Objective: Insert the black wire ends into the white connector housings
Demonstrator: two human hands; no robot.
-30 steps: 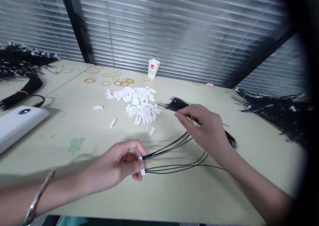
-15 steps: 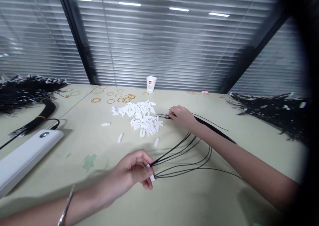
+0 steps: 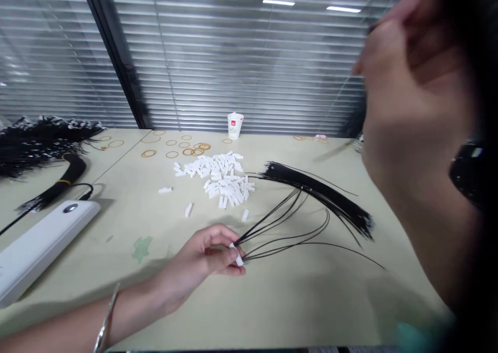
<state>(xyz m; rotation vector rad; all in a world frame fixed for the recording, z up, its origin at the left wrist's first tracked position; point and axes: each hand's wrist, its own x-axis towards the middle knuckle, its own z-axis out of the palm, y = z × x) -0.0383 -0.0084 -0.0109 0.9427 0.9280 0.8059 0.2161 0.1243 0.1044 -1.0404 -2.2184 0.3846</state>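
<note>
My left hand (image 3: 220, 252) pinches a small white plastic connector (image 3: 236, 254) between thumb and fingers, low in the middle of the view. Several thin black wires (image 3: 268, 218) run out of its right side and curve over the table. Beyond them lies a bundle of loose black wires (image 3: 319, 187). My right hand (image 3: 408, 78) is raised close to the camera at the upper right, away from the table. It is blurred and partly cut off by a dark edge; its fingers look bent, but whether they hold anything cannot be made out.
A pile of white connectors (image 3: 223, 179) lies mid-table, with a few strays beside it. Behind are yellow rubber bands (image 3: 196, 149) and a paper cup (image 3: 235, 125). At left sit a white power bank (image 3: 50, 246), a banded wire bundle (image 3: 70, 176) and a black wire heap (image 3: 35, 145).
My right hand has left the black wire bundle and risen up and right towards the camera, uncovering the bundle. My left hand still holds the connector, slightly higher in view.
</note>
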